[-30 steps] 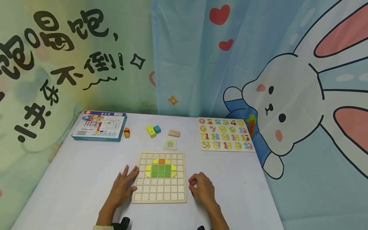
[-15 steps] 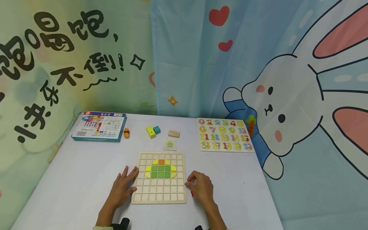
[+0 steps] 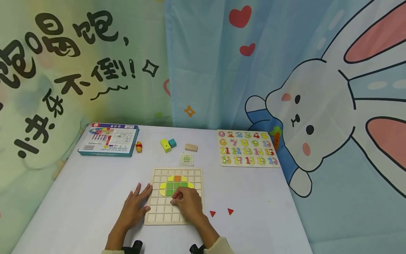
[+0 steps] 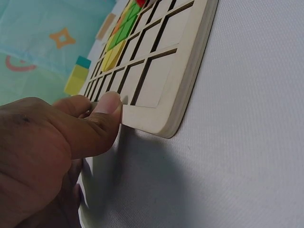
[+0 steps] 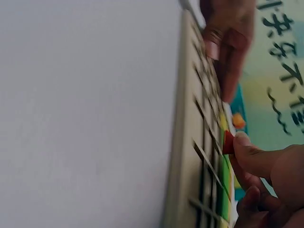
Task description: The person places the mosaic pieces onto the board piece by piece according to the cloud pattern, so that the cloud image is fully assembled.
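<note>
A wooden grid board lies on the table, with green tiles, yellow rounded tiles and an orange tile set in its upper half. My left hand rests at the board's left edge, fingers spread; in the left wrist view the thumb touches the rim. Over the board's middle my right hand pinches a small red tile between thumb and fingertips, close to the green tiles. The hand hides part of that tile, so its full shape cannot be seen.
Two red triangle tiles lie right of the board. Behind it are a small pattern card, a wooden block, yellow and teal blocks and a toy figure. A box and a number board stand farther back.
My right hand has moved left from beside the board to over its middle, carrying the red tile. Two red triangles it covered now show on the table. The left hand stays put.
</note>
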Demonstrator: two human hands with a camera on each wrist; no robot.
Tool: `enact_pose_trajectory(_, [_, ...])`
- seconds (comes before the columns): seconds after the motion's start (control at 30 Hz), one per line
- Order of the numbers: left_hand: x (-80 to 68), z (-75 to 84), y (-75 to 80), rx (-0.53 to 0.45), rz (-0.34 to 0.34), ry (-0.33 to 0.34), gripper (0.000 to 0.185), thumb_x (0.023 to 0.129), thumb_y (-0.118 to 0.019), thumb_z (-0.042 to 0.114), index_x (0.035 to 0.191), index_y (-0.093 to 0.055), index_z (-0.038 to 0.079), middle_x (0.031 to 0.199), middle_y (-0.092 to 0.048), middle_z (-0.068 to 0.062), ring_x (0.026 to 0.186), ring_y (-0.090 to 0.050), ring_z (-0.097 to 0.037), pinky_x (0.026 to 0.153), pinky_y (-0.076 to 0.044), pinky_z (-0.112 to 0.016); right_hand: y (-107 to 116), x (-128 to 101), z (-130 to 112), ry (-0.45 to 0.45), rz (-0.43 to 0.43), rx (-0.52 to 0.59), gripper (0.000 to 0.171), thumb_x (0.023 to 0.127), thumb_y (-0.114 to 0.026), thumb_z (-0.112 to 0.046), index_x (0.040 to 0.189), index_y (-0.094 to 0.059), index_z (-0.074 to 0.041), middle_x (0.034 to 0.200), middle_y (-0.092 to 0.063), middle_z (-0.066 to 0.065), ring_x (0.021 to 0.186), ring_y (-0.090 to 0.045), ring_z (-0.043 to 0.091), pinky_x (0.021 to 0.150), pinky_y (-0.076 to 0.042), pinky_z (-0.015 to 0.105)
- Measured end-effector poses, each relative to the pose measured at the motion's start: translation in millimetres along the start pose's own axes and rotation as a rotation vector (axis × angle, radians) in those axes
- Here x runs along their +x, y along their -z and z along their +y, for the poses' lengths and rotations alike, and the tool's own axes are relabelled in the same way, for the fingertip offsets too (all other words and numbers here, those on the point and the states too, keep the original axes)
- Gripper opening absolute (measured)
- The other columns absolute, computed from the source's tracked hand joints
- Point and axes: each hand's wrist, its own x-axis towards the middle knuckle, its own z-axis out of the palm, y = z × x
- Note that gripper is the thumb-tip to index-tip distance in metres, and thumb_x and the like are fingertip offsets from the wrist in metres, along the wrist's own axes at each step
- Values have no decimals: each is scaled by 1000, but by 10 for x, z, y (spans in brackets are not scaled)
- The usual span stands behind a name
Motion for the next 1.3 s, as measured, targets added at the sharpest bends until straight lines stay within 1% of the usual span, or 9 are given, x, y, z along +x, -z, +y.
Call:
enact_pose_trajectory(0.2, [2,-9,8,-3,-1,-9,83,86,-80,2,161,-45,11,169,-38,-11,163,-15,-49,130,-7,-74,-163,94,-103,33,3,-83,20,82,-91,-19,77,-72,-23,68,-61,-17,68,-53,-4,60,-40,19])
enact_pose_trajectory(0.4, [4,-17,20,-12,10,-23,83,86,-81,2,161,-46,10,168,-39,-12,163,-16,-50,129,-7,-74,-154,120,-185,50,-44,-154,21,81,-92,-19,73,-74,-23,72,-60,-14,69,-51,0,61,-40,23])
enact_pose_trajectory(0.5, [8,-24,17,-8,15,-32,83,85,-81,3,161,-46,10,168,-39,-12,163,-16,-50,129,-8,-75,-144,106,-194,52,-59,-154,21,81,-92,-17,71,-74,-23,73,-60,-12,71,-51,1,62,-41,23])
enact_pose_trajectory(0.6, [11,-29,12,-6,18,-39,84,85,-81,3,161,-46,10,168,-39,-12,163,-17,-51,129,-8,-75,-138,81,-179,56,-58,-150,17,83,-91,-18,74,-77,-23,76,-63,-12,75,-54,2,65,-44,24])
enact_pose_trajectory(0.77, [18,-27,-3,-3,29,-42,83,85,-81,3,160,-46,10,168,-40,-13,162,-17,-51,129,-8,-75,-93,13,-108,85,-22,-130,9,83,-90,-20,87,-83,-24,86,-72,-14,89,-65,6,76,-53,29])
enact_pose_trajectory(0.87, [23,-16,-7,-5,41,-50,83,85,-81,2,160,-47,9,167,-41,-14,162,-19,-51,128,-9,-76,2,-35,-38,75,20,-84,14,83,-91,-18,92,-83,-24,88,-74,-13,91,-68,8,78,-54,30])
enact_pose_trajectory(1.07, [23,-8,-11,-2,41,-49,83,84,-81,2,160,-47,9,166,-42,-14,162,-19,-51,128,-10,-75,329,-174,224,-9,90,0,20,80,-92,-13,92,-80,-24,83,-72,-10,85,-69,14,71,-47,26])
enact_pose_trajectory(1.2, [13,-29,-14,3,20,-35,84,85,-81,1,160,-46,10,167,-40,-13,162,-18,-51,129,-8,-75,564,-330,453,-85,132,-14,26,76,-94,-10,93,-79,-22,83,-72,-7,82,-69,15,69,-48,24])
enact_pose_trajectory(1.3, [11,-39,-18,-2,18,-32,84,84,-81,0,160,-47,10,167,-41,-13,162,-18,-51,129,-9,-75,708,-456,641,-154,147,-74,30,72,-96,-11,94,-79,-22,85,-72,-8,84,-68,12,71,-51,27])
